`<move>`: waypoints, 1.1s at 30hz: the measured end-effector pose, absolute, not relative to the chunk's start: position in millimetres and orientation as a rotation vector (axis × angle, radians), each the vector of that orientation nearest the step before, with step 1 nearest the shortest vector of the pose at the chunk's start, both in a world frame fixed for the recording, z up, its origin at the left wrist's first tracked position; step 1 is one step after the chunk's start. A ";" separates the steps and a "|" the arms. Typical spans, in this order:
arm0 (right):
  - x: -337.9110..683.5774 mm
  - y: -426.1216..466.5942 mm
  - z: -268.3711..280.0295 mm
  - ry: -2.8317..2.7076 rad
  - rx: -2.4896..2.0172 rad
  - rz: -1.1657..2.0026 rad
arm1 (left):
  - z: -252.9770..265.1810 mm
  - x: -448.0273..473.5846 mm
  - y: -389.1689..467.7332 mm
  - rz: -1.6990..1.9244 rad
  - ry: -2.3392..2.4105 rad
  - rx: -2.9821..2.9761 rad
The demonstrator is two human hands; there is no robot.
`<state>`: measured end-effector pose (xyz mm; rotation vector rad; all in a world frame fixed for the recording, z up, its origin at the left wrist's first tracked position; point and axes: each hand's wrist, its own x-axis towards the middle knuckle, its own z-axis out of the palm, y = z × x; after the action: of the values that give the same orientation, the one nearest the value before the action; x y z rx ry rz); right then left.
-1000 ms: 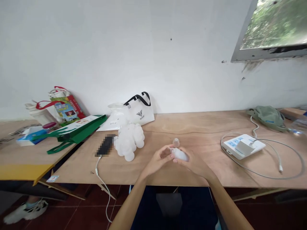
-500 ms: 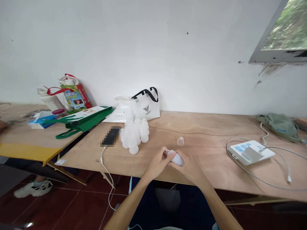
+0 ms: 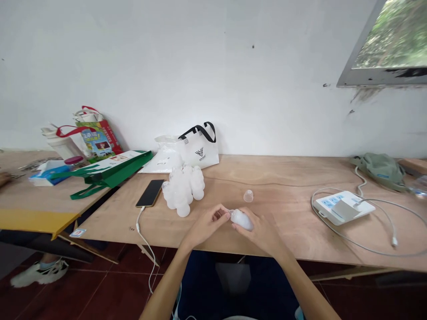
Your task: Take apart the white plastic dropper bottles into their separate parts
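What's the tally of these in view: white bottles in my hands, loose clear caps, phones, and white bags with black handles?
White bottle in hand: 1
Loose clear cap: 1
Phone: 1
White bag with black handles: 1
Total: 4

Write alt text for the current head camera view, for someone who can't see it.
A person's right grip holds a small white container, the left grip at one end of it, over a wooden table. Beyond lies a clear cup-shaped piece; to the left, a cluster of white rounded containers and a phone; to the right, a white box.
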<state>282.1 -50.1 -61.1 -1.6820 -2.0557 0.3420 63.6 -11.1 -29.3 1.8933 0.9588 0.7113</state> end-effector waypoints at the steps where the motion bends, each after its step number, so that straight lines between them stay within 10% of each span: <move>1: 281.8 -50.6 -60.6 -2.066 -1.676 0.361 | -27.7 62.6 -11.2 0.692 0.945 1.906; 19: 276.7 -48.6 -69.1 -2.238 -1.679 -0.046 | -69.9 77.9 3.8 0.794 1.022 1.771; 33: 305.0 -44.2 -51.5 -1.699 -1.321 0.778 | -83.0 77.7 16.4 0.856 0.921 1.396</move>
<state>305.0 -44.2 -51.5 -1.3213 -1.6994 0.7778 77.7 16.4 -83.0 1.3963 0.9206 0.8556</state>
